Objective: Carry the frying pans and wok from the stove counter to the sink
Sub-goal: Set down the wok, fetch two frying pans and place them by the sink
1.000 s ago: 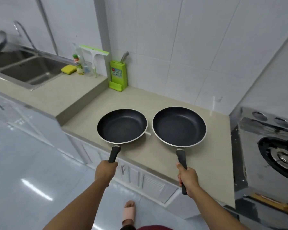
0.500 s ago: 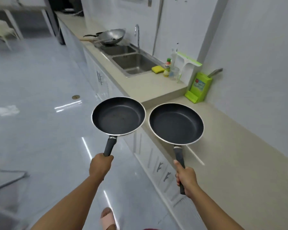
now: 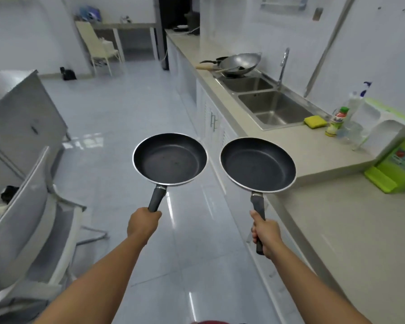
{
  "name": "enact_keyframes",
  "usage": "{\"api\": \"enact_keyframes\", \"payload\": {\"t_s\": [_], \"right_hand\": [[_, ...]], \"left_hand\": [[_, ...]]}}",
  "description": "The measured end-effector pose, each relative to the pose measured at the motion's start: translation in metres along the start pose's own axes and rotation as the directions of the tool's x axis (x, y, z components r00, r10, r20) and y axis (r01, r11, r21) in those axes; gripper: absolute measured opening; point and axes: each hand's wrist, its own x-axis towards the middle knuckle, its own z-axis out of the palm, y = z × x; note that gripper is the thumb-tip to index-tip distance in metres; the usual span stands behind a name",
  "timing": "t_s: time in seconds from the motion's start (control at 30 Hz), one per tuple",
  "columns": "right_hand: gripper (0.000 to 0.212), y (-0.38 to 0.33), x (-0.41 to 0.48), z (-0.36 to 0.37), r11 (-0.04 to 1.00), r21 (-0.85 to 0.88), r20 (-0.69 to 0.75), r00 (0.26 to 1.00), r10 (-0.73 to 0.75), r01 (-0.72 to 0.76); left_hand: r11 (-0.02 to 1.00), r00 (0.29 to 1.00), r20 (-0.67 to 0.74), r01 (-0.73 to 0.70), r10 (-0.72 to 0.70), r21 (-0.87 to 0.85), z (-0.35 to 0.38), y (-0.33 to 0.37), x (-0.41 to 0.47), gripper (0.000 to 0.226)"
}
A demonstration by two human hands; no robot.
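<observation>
Holding two frying pans out in front of you, both level, cooking side up, clear of the counter. Your left hand [image 3: 143, 224] is fisted tight round the black handle of the left frying pan [image 3: 170, 158], which hangs over the tiled floor [image 3: 117, 127]. Your right hand [image 3: 265, 235] is wrapped shut on the handle of the right frying pan [image 3: 257, 164], thumb laid along the top; that pan sits over the cabinet fronts at the counter [image 3: 337, 225] edge. Pans are side by side, rims near but apart. Ahead on the right, the double sink [image 3: 270, 102] is set into the raised stretch of counter, faucet [image 3: 283, 66] behind it. A steel wok [image 3: 240, 64] rests tilted at the sink's far end, another dark pan partly hidden behind it. Near the sink's close end: yellow sponge [image 3: 315, 121], green-capped bottle [image 3: 337, 121], green box [image 3: 398, 170] against the wall.
</observation>
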Motion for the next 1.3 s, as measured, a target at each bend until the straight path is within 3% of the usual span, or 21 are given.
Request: {"api": "enact_keyframes", "payload": {"t_s": [0.4, 0.97, 1.3], "right_hand": [[0.042, -0.098, 0.123, 0.151, 0.997, -0.078, 0.081, 0.997, 0.009, -0.003], [0.038, -0.299, 0.365, 0.347, 0.987, -0.160, 0.215, 0.977, 0.004, 0.031], [0.039, -0.409, 0.513, 0.504, 0.982, -0.188, 0.215, 0.977, 0.014, 0.028]], "left_hand": [[0.985, 0.987, -0.074, 0.134, -0.142, -0.109, -0.032, 0.033, 0.164, 0.016], [0.969, 0.971, -0.108, 0.196, -0.213, -0.148, -0.028, 0.204, 0.469, 0.018], [0.960, 0.966, -0.103, 0.218, -0.238, -0.174, -0.041, 0.282, 0.706, 0.018]]}}
